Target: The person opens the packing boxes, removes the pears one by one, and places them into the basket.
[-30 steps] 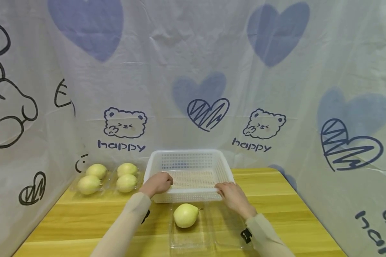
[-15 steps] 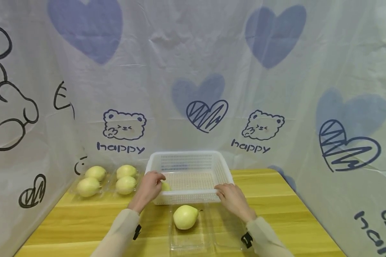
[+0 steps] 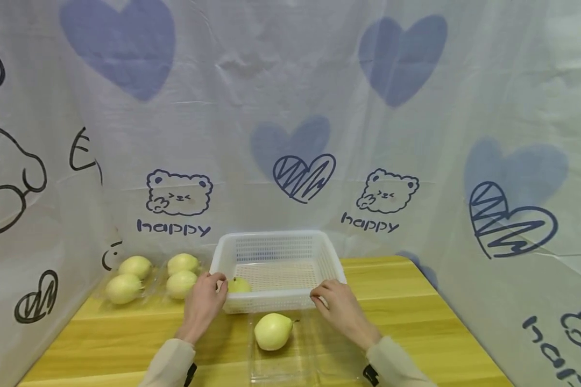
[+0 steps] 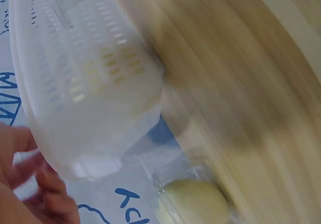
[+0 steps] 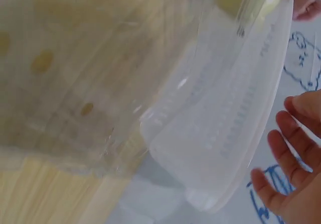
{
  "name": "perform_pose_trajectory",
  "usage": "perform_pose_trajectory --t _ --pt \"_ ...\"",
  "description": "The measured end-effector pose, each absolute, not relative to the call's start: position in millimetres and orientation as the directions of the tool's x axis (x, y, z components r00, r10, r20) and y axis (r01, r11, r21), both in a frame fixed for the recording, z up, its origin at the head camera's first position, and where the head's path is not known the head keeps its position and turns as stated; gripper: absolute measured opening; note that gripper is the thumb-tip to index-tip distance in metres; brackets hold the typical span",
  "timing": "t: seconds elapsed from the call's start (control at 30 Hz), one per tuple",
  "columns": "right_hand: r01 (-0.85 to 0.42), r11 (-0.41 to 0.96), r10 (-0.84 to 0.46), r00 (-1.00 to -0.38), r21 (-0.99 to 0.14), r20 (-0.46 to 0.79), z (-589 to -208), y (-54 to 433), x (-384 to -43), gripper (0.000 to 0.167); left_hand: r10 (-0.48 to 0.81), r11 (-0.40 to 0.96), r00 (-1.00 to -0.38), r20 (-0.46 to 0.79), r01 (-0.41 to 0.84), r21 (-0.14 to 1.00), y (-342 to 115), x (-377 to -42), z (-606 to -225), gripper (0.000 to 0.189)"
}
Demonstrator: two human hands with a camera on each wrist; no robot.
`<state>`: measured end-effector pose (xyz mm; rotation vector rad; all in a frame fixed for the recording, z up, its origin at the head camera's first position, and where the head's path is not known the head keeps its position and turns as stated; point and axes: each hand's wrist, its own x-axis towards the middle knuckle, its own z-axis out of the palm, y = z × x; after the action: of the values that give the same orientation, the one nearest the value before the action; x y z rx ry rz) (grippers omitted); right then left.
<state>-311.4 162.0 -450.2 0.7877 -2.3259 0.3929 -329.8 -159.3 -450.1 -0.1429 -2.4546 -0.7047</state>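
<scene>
A white plastic basket (image 3: 278, 302) with slotted walls stands at the back of the table. One yellow-green pear (image 3: 239, 285) lies inside, at its front left corner. My left hand (image 3: 204, 301) is at that corner, fingers loosely bent by the rim and holding nothing. My right hand (image 3: 341, 309) is by the front right corner. In the right wrist view its loosely spread fingers (image 5: 288, 143) are empty and seem slightly apart from the rim. Another pear (image 3: 273, 331), stem pointing right, lies in a clear plastic box (image 3: 283, 371) before the basket.
At the left, several pears (image 3: 123, 288) sit in clear plastic packs (image 3: 150, 293) on the wooden table (image 3: 106, 338). The clear box's other half spreads to the right, under my right forearm. A white printed curtain (image 3: 242, 129) hangs behind and on both sides.
My left hand has drawn out of the basket and moved left toward me, leaving a pear visible in the front left corner. My right hand stays near the front right rim. The head view has shifted slightly.
</scene>
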Motion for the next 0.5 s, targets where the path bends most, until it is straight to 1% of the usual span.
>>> perform_pose_trajectory --t 0.07,0.17,0.27,0.37,0.5 --pt "-0.662 0.741 -0.465 -0.627 -0.113 0.625 -448.5 156.4 -306.3 0.006 -0.088 0.868 -0.833 0.547 0.206 0.452 -162.6 -328.6 -448.9 0.023" --pt "-0.694 0.691 -0.516 -0.669 -0.202 0.535 -445.9 147.7 -300.0 0.006 -0.121 0.883 -0.837 0.533 0.155 0.444 -166.8 -328.6 -447.9 0.034" --pt "-0.702 0.657 -0.570 -0.700 -0.273 0.430 -444.1 138.9 -296.5 0.008 -0.134 0.887 -0.857 0.498 0.120 0.446 -170.5 -329.5 -448.3 0.039" --pt "-0.720 0.638 -0.621 -0.691 -0.273 0.370 -443.2 131.2 -295.2 0.012 -0.133 0.884 -0.875 0.465 0.108 0.456 -174.2 -332.2 -450.0 0.038" --pt "-0.755 0.614 -0.683 -0.655 -0.230 0.324 -441.3 123.2 -294.3 0.022 -0.109 0.864 -0.907 0.408 0.116 0.490 -178.3 -336.1 -449.9 0.036"
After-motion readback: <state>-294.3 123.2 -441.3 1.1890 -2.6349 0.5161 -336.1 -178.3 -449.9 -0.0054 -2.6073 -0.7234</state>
